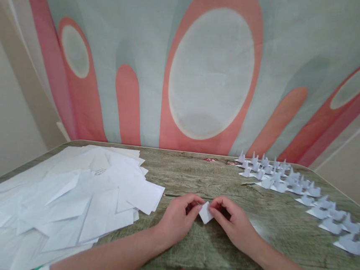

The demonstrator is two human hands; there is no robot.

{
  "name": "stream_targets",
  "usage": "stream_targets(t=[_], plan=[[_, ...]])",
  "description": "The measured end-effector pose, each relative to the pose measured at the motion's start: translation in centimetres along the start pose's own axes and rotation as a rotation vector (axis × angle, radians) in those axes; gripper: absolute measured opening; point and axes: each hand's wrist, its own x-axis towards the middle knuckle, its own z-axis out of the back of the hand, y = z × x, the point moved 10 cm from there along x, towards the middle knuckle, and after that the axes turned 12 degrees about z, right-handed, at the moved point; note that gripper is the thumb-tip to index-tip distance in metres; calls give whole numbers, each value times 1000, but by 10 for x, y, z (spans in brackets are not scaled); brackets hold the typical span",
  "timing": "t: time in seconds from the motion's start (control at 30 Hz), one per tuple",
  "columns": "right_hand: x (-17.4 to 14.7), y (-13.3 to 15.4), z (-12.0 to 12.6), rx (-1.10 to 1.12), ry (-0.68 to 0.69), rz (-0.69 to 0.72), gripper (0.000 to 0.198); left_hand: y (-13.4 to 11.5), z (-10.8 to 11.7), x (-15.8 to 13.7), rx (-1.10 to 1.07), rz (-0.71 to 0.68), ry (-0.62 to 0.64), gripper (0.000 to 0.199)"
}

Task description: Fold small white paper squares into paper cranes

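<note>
Between my two hands, just above the middle of the table, is a small folded piece of white paper [206, 214] with a diamond outline. My left hand [181, 216] pinches its left corner between thumb and fingers. On the opposite side, my right hand [233, 220] grips the right corner the same way. The paper's lower point hangs free toward me, and its corners under the fingertips are hidden.
A wide pile of loose white paper sheets [107, 212] covers the table's left side. Several folded white paper figures [292, 180] stand in rows on the right. The wood-patterned table [176, 172] ends at a patterned wall covering [154, 65].
</note>
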Motion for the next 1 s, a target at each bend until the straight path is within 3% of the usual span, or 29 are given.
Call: stream_targets(t=[0.3,0.63,0.8,1.0], plan=[[1,2,-3,-245,55,70,14,-16,-5,-8,353,-184,-14,21],[2,8,-5,-304,94,103,11,-19,-6,-14,489,-214,-56,19],[2,8,-6,-334,103,120,10,-29,-17,-20,650,-302,18,21],[4,9,-2,-281,221,99,13,-32,-33,-28,907,-410,86,25]])
